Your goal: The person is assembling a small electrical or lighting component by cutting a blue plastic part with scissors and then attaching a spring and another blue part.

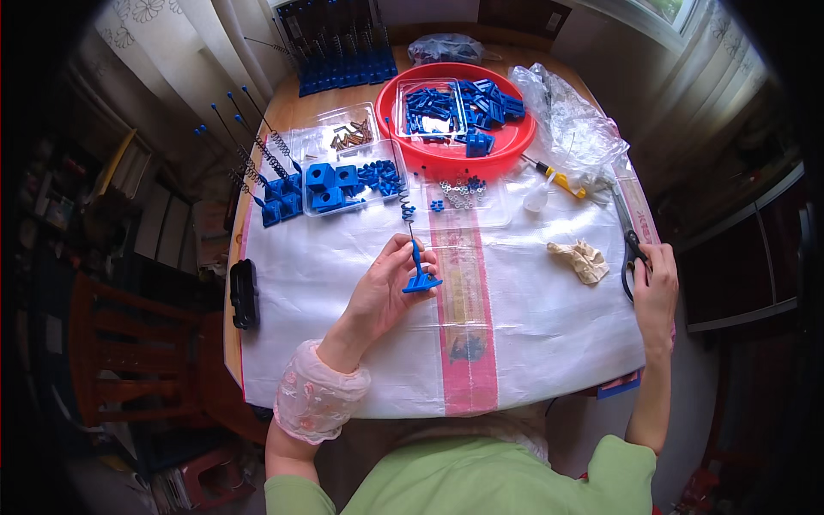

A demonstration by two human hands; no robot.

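My left hand (378, 287) is raised over the middle of the table, its fingers closed round the stem of a blue plastic stand (421, 281). The stand has a flat foot, and a thin dark coil spring (406, 202) rises from it to a small blue tip. At the right edge of the table, my right hand (656, 287) has its fingers round the black handles of a pair of scissors (633, 244). The blades point away from me and lie on the cloth. A crumpled cream-coloured cloth or glove (580, 259) lies just left of the scissors.
A red basin (524, 142) holds blue parts and a clear box. Clear trays hold blue blocks (321, 177) and brass-coloured pieces (350, 136). Finished-looking spring stands (281, 199) are grouped left and far back. A yellow-handled screwdriver (565, 184), plastic bags (577, 129) and a black case (245, 294) lie around.
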